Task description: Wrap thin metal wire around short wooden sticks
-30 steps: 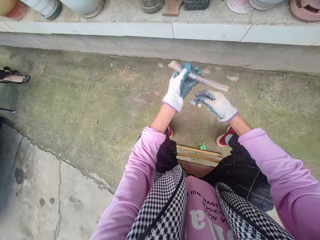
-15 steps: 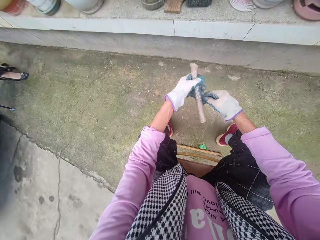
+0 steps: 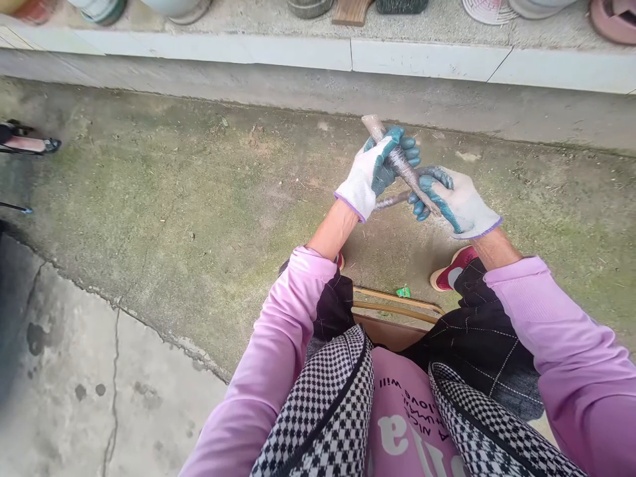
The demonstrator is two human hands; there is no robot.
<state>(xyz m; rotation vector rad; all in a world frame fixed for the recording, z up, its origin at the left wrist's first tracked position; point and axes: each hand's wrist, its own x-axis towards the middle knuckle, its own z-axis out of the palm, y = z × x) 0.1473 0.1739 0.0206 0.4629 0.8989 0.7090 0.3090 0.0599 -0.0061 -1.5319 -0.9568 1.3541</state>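
Both my hands wear white gloves with blue-green coated palms and fingers. A short brown stick (image 3: pixel 408 173), its middle wound with something thin and silvery, slants down to the right between them. My left hand (image 3: pixel 372 169) is closed around its upper part, some fingers spread behind it. My right hand (image 3: pixel 450 199) closes around the lower end. A thinner, dark rod-like piece (image 3: pixel 392 201) with a shiny end sticks out leftward from under my right hand's fingers. Whether it joins the stick is hidden.
A raised concrete ledge (image 3: pixel 298 50) with white tile edging runs along the front, bearing several pots, a wooden board (image 3: pixel 350 12) and a round woven mat (image 3: pixel 489 10). Another person's foot (image 3: pixel 32 144) shows at far left. A green wrapper (image 3: pixel 403 292) lies near my shoes.
The stick has tilted from nearly upright to a diagonal. My right hand has moved onto its lower end, and the thinner piece has come into sight.
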